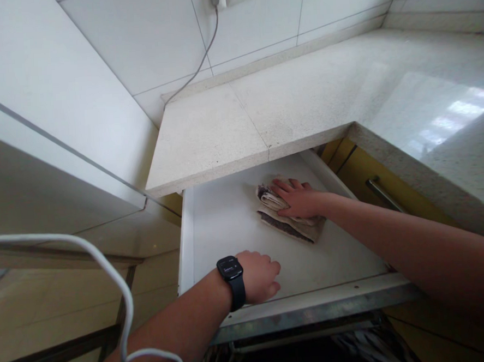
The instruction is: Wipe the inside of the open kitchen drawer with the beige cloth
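My right hand (302, 198) is on a folded beige cloth (292, 227) with dark brown patches. Its thumb and fingers span the bunched fold and press it against the bottom of a white pulled-out drawer (223, 220). The cloth lies toward the drawer's right side, one flap spread out below the hand. My left hand (258, 275), with a black watch (230, 272) on the wrist, hovers over the front left part of the drawer. Its fingers are loosely curled, and nothing shows in them; the palm is hidden.
A pale stone countertop (214, 133) overhangs the back of the drawer and turns a corner to the right. Yellow cabinet fronts with a metal handle (384, 194) stand at right. A white cable (128, 302) crosses my left forearm. Below the drawer is a dark compartment (302, 355).
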### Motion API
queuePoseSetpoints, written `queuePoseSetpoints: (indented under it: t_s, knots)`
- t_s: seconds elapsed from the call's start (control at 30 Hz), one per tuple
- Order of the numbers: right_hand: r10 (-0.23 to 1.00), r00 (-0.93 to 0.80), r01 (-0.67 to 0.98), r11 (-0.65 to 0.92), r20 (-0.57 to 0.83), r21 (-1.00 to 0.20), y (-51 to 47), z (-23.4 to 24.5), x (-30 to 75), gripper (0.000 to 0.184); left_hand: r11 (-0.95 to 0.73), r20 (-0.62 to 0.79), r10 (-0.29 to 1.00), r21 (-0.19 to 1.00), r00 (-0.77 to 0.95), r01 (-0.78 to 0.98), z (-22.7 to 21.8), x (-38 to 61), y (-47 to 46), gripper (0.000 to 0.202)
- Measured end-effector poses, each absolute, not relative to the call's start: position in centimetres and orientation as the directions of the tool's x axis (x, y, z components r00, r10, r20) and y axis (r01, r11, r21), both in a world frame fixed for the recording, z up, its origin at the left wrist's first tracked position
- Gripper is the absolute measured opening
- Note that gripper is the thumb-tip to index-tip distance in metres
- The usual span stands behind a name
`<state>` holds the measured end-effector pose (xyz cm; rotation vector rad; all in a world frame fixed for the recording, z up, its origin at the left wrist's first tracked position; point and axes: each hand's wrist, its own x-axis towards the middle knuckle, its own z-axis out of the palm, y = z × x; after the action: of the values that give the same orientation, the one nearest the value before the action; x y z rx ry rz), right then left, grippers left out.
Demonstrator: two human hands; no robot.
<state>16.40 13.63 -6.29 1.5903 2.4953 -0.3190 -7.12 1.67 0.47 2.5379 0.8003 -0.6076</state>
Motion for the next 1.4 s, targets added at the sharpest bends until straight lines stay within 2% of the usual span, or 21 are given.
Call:
queuePoseSetpoints:
  t_s: [1.4]
  knots:
    - [0.872,-0.419,0.908,0.409,-0.254,-0.095,13.78,-6.55,16.46,0.089,-0.765,-0.494,0.438,0.233,0.751,0.600,0.23,-7.17,1.57,0.034]
